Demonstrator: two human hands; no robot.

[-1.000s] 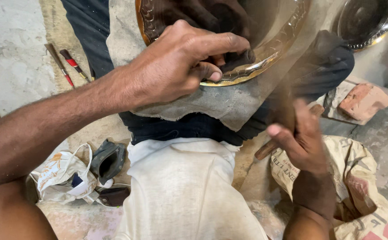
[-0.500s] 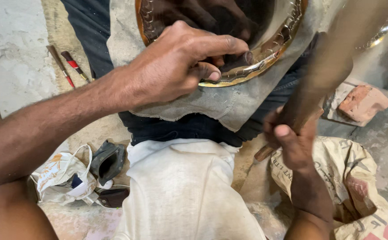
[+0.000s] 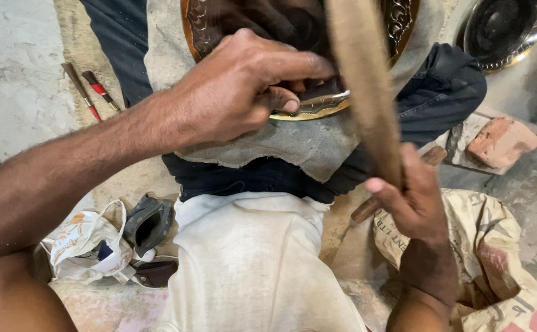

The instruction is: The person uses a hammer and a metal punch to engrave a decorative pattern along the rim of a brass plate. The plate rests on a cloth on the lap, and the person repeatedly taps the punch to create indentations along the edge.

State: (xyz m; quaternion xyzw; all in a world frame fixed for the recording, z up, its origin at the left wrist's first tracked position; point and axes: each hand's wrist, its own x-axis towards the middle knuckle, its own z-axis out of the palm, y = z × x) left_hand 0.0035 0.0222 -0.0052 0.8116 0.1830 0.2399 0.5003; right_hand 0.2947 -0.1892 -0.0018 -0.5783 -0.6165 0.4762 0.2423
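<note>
Brass plate [image 3: 318, 109] with an embossed rim lies on a grey cloth [image 3: 293, 144] across the person's lap, pinned at its near edge by the left hand [image 3: 238, 92], whose grip is clenched on it. Right hand [image 3: 413, 203] grasps a blurred wooden stick [image 3: 361, 80] raised over the plate.

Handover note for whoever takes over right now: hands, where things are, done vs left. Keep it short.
Left hand: pressed on the near rim of the engraved brass plate, fingers pinched there; what they grip is hidden.
Right hand: closed on a long wooden stick, motion-blurred, raised over the plate.
Plate lies on a grey cloth across the lap.
Second metal plate on the floor, upper right; two small tools to the left.
Done: rim pattern visible. What is left cannot be told.
</note>
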